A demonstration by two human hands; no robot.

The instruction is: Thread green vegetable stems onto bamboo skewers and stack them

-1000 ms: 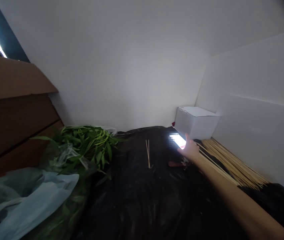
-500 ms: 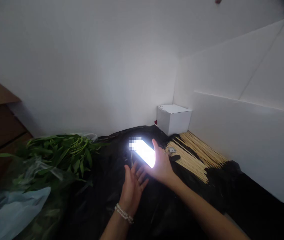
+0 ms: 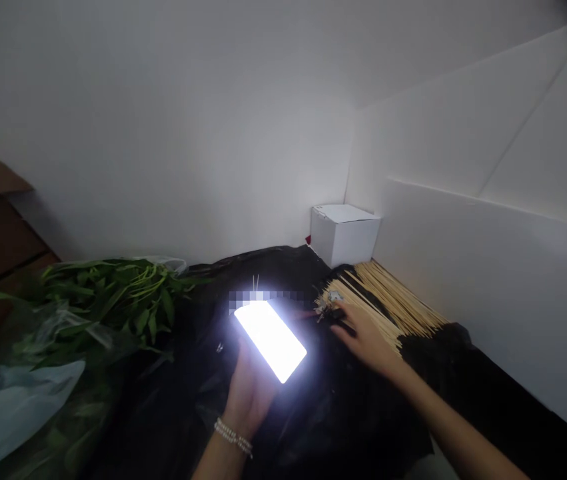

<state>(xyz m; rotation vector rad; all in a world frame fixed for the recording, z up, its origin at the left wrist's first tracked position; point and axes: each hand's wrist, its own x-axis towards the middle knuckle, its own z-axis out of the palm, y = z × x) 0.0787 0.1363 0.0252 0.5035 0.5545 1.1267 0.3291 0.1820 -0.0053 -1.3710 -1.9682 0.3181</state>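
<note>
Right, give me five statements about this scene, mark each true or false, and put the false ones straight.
1. The left hand holds a glowing phone. True.
2. The bracelet is on the right wrist. False: it is on the left wrist.
3. The white box stands where two walls meet. True.
4. The leafy greens lie right of the phone in the view. False: they lie to its left.
5. The right hand is apart from the phone, close to a small bunch of items and the thin sticks. True, though whether its fingers touch the bunch cannot be told.
</note>
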